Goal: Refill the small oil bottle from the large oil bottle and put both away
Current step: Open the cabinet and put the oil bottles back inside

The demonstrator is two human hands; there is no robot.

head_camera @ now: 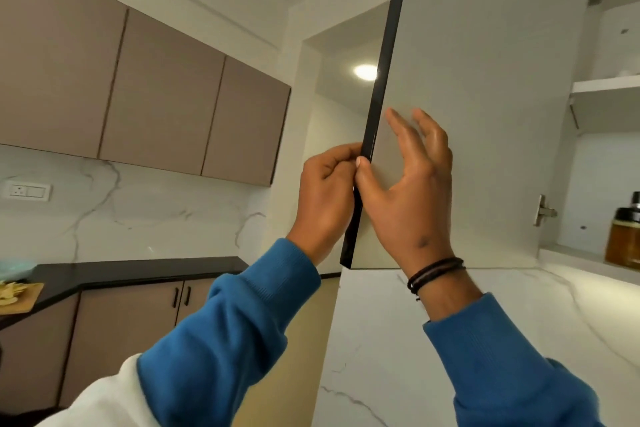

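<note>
1 amber oil bottle (623, 239) with a dark cap stands upright on the lower shelf (585, 258) of the open cupboard, right of both hands and nearer the right hand (408, 191), whose fingers are spread against the door (485, 97). The left hand (327, 191) curls round the door's dark edge. 2 shelves show.

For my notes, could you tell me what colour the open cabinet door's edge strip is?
Black, on the edge strip of the cabinet door, in the head view.
</note>
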